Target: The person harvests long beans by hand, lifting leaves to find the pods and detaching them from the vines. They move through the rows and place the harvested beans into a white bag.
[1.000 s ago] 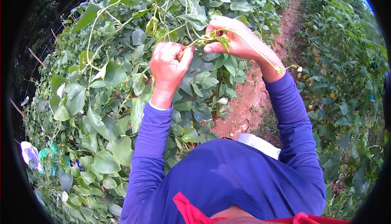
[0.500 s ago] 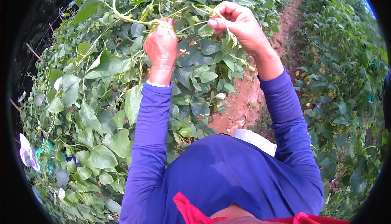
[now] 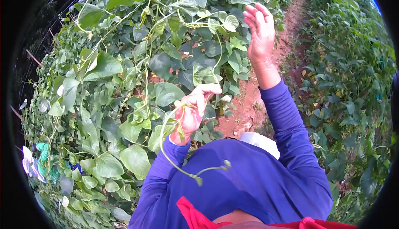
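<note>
My left hand [image 3: 192, 111] is closed around a cut-looking green vine stem [image 3: 171, 159], close in front of my chest. The stem curls down from the fingers over the blue shirt and ends in small leaf buds. My right hand [image 3: 261, 35] is raised over the edge of the foliage, fingers loosely apart and nothing in it. Beside it, a leafy shoot [image 3: 229, 22] with a pale curled leaf reaches out from the climbing plants. Another bare vine [image 3: 81, 14] arches at the upper left, apart from both hands.
Dense broad-leaved vines [image 3: 110, 164] fill the left and centre. A reddish dirt path [image 3: 247, 100] runs between them and another green row [image 3: 349, 104]. At far left, a person in green [image 3: 49, 168] with a pale hat [image 3: 31, 164] is partly behind leaves. Something white [image 3: 262, 142] shows at my waist.
My left hand has come down toward my chest with a vine stem. The right hand has let go of the shoot, opened, and moved slightly right.
</note>
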The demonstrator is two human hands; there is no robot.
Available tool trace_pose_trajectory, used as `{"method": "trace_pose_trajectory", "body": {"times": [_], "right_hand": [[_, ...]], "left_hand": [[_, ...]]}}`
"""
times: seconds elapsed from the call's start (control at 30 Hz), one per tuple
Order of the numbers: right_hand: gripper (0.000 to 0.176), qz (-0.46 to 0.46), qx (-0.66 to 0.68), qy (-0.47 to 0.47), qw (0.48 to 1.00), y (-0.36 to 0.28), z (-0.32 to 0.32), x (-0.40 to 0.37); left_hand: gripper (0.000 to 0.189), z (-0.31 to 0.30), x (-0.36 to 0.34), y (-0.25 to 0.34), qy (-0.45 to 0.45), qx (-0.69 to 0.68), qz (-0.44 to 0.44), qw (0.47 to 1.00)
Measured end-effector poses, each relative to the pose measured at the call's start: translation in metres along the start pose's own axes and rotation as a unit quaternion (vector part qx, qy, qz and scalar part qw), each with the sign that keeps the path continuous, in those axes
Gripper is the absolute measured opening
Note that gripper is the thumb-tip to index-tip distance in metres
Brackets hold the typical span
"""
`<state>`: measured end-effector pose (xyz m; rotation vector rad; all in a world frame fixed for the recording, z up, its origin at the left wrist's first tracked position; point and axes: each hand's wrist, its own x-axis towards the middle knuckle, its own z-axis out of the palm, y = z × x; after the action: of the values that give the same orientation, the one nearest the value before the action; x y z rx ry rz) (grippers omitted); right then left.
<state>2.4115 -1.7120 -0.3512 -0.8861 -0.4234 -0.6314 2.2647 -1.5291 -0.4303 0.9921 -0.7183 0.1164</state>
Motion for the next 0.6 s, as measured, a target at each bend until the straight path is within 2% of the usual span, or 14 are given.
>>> {"method": "trace_pose_trajectory", "body": {"times": [0.03, 0.1, 0.13, 0.17, 0.2, 0.23, 0.27, 0.3, 0.37, 0.4, 0.47, 0.5, 0.57, 0.6], "right_hand": [[0.035, 0.049, 0.007, 0.024, 0.998, 0.011, -0.002, -0.015], [0.043, 0.186, -0.033, -0.038, 0.981, 0.037, -0.005, -0.05], [0.049, 0.237, -0.098, -0.077, 0.964, 0.038, -0.001, -0.069], [0.054, 0.311, -0.052, -0.111, 0.943, 0.042, 0.002, -0.086], [0.057, 0.374, -0.026, -0.155, 0.914, 0.034, 0.002, -0.095], [0.063, 0.379, 0.001, -0.194, 0.905, 0.036, 0.001, -0.103], [0.058, 0.399, 0.038, -0.215, 0.89, 0.032, -0.001, -0.109], [0.053, 0.419, 0.075, -0.236, 0.874, 0.027, -0.004, -0.114], [0.04, 0.437, 0.085, -0.222, 0.868, 0.017, -0.013, -0.121], [0.037, 0.425, 0.047, -0.214, 0.878, 0.014, -0.019, -0.123], [0.032, 0.396, -0.014, -0.194, 0.897, 0.009, -0.035, -0.125], [0.031, 0.379, -0.039, -0.182, 0.906, 0.007, -0.044, -0.126], [0.031, 0.35, -0.072, -0.173, 0.918, -0.004, -0.058, -0.124], [0.031, 0.329, -0.09, -0.176, 0.923, -0.011, -0.064, -0.123]], "left_hand": [[0.075, -0.003, -0.004, -0.006, 0.002, 0.001, 0.002, 1.0], [0.08, -0.007, -0.014, -0.017, 0.018, -0.22, -0.059, 0.973], [0.075, 0.007, -0.012, -0.011, 0.11, -0.315, -0.092, 0.938], [0.075, 0.001, -0.018, -0.018, 0.112, -0.312, -0.086, 0.939], [0.071, -0.009, -0.026, -0.029, 0.204, -0.36, -0.124, 0.902], [0.068, -0.018, -0.032, -0.039, 0.292, -0.404, -0.158, 0.852], [0.062, -0.001, -0.024, -0.033, 0.461, -0.296, -0.217, 0.808], [0.058, -0.008, -0.037, -0.043, 0.465, -0.284, -0.239, 0.804], [0.042, -0.056, -0.1, -0.091, 0.294, -0.404, -0.227, 0.836], [0.042, -0.045, -0.095, -0.076, 0.299, -0.404, -0.222, 0.836], [0.037, -0.019, -0.085, -0.046, 0.325, -0.24, -0.451, 0.796], [0.037, -0.015, -0.084, -0.039, 0.329, -0.243, -0.45, 0.794], [0.032, -0.014, -0.081, -0.022, 0.192, -0.092, -0.464, 0.86], [0.032, -0.005, -0.071, -0.003, 0.175, -0.014, -0.44, 0.88]]}}
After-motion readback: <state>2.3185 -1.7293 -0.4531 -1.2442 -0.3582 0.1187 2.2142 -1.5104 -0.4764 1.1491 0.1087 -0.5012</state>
